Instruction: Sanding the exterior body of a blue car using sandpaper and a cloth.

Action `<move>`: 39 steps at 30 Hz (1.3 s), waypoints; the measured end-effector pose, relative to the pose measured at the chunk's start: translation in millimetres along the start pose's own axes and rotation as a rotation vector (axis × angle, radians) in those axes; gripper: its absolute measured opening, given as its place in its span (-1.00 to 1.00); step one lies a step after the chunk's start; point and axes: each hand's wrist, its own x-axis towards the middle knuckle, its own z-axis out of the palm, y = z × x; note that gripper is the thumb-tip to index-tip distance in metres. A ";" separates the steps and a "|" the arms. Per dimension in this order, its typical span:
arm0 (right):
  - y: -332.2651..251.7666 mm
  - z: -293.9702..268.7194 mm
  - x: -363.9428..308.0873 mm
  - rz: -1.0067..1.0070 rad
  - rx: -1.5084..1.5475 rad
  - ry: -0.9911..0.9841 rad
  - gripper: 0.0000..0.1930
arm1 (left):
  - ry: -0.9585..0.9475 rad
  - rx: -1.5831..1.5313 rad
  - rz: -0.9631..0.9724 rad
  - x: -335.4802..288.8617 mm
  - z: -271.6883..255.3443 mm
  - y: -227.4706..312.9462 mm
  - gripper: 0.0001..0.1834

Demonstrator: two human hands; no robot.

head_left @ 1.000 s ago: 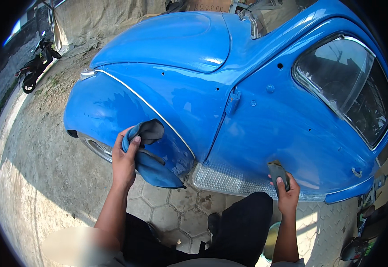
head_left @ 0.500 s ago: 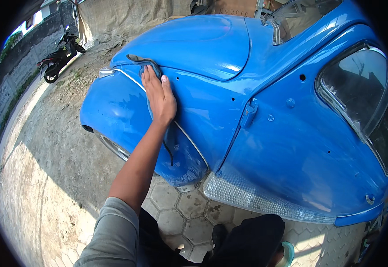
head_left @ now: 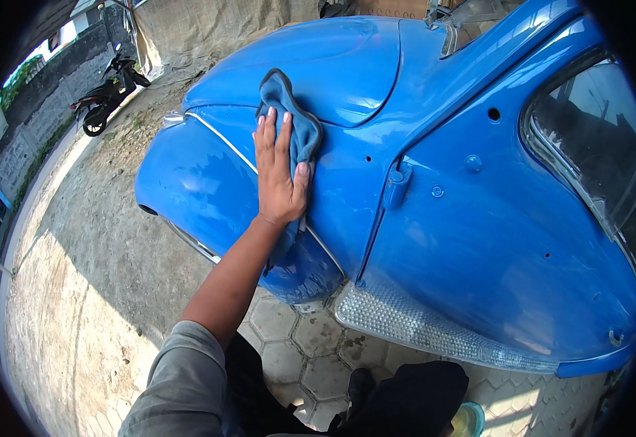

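My left hand (head_left: 280, 175) lies flat on a blue-grey cloth (head_left: 300, 120) with dark edging, fingers stretched out and thumb apart. The cloth rests against the side panel of a blue car (head_left: 449, 240), between the front fender (head_left: 194, 167) and the front hood (head_left: 318, 65). Its upper end reaches over the hood's edge, and its lower part hangs below my palm, partly hidden by my wrist. A pale trim strip (head_left: 223, 135) runs along the seam by my fingers. My right hand is out of view.
A ridged running board (head_left: 420, 328) juts out low along the car. My legs and shoe (head_left: 360, 382) stand on hexagonal paving, beside a green-rimmed basin (head_left: 472, 419). At the far left a black motorcycle (head_left: 110, 91) is parked on dirt ground near a wall.
My left hand has slid right along the panel with the cloth. The cloth's upper part now lies more spread out beyond my fingers. The view has shifted slightly.
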 end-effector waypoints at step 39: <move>-103.1 -131.6 -28.1 -0.548 0.469 0.403 -0.57 | -1.061 -0.223 -0.584 -135.1 -193.0 65.1 -0.49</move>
